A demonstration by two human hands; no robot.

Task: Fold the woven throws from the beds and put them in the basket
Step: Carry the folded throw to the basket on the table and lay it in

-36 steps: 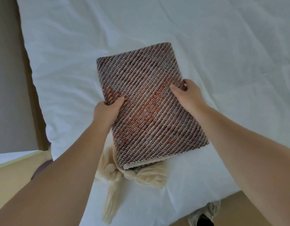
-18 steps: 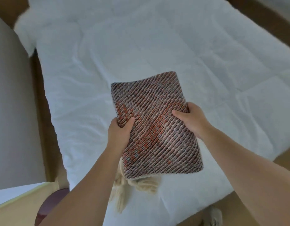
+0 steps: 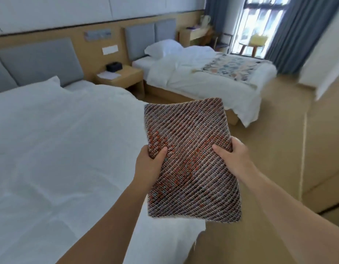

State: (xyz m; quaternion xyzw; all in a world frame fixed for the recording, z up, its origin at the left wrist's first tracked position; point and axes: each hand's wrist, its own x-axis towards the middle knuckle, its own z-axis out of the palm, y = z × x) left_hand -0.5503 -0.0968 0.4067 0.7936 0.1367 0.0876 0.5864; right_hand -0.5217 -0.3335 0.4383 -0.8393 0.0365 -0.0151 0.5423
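Note:
A folded woven throw (image 3: 191, 155), dark with red-orange flecks, is held up in the air over the corner of the near bed (image 3: 60, 149). My left hand (image 3: 148, 164) grips its left edge, thumb on top. My right hand (image 3: 233, 155) grips its right edge the same way. A second throw (image 3: 235, 68), pale with a colourful pattern, lies spread across the foot of the far bed (image 3: 185, 79). No basket is in view.
A wooden nightstand (image 3: 123, 77) with a black box and papers stands between the two beds. Tan floor (image 3: 275, 141) runs to the right of the near bed. A desk, a chair and blue curtains (image 3: 298, 33) stand by the window at the back right.
The folded throw has come up off the near bed in both hands. My view has lifted from the bed to the room, showing the far bed.

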